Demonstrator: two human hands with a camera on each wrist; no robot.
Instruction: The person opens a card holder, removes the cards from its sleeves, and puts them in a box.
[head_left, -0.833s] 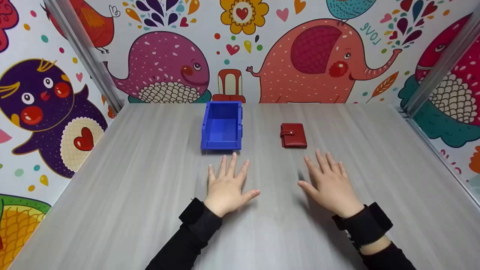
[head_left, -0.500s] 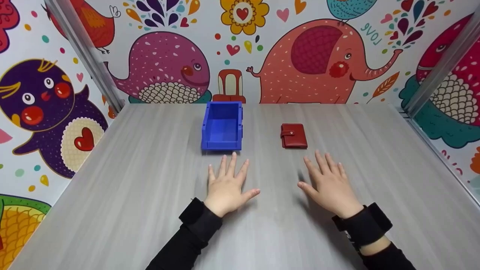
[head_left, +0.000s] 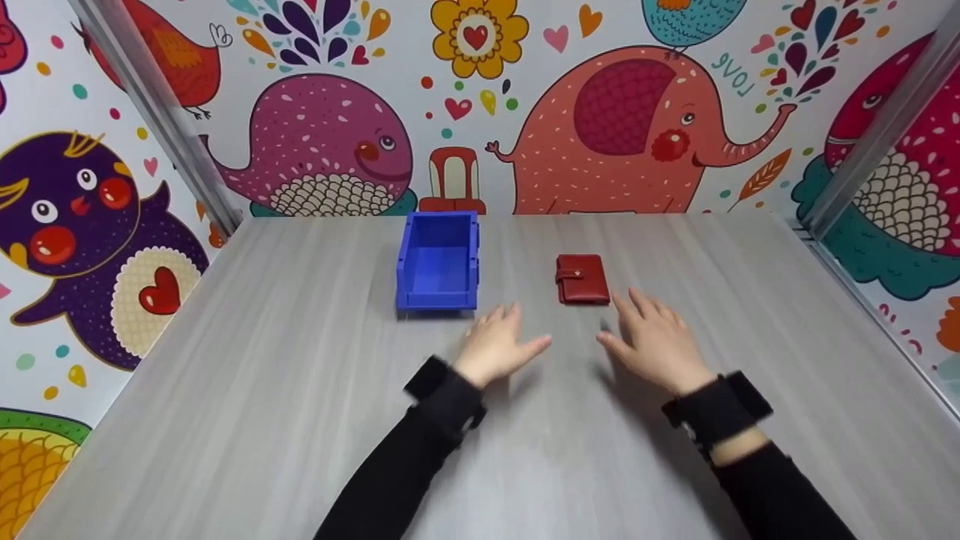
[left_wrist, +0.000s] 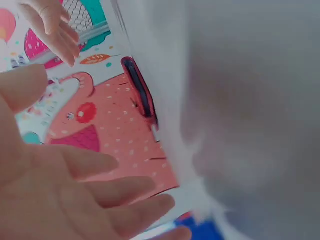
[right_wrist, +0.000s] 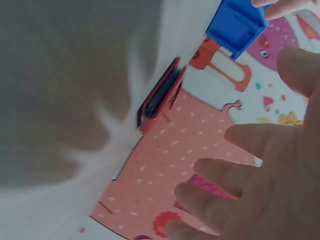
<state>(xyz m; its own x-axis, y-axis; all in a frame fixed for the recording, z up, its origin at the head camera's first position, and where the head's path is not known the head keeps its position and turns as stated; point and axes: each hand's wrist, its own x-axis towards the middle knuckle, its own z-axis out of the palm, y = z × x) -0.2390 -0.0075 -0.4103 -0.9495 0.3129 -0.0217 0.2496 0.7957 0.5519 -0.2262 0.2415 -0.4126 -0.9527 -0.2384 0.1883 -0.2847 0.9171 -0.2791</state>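
A red wallet point(head_left: 583, 280) with a snap strap lies flat on the table, right of centre in the head view. To its left stands a blue open bin point(head_left: 438, 262). My left hand point(head_left: 497, 346) is above the table just in front of the bin's right corner, fingers spread and holding nothing. Close to the wallet's near right corner, my right hand point(head_left: 661, 346) hovers with relaxed fingers, apart from it. In the right wrist view the wallet point(right_wrist: 161, 95) shows its edge, with dark inner layers between red covers. The left wrist view also shows the wallet point(left_wrist: 138, 90) edge-on.
The grey wood-grain table point(head_left: 300, 375) ends at a back wall point(head_left: 517, 90) printed with cartoon animals. Metal posts point(head_left: 161, 120) stand at both back corners, with printed side walls beyond. Black bands point(head_left: 716, 412) circle both wrists.
My left hand has moved forward and to the right, its fingers less flat than before. My right hand has shifted slightly forward towards the wallet. The head view has tilted a little.
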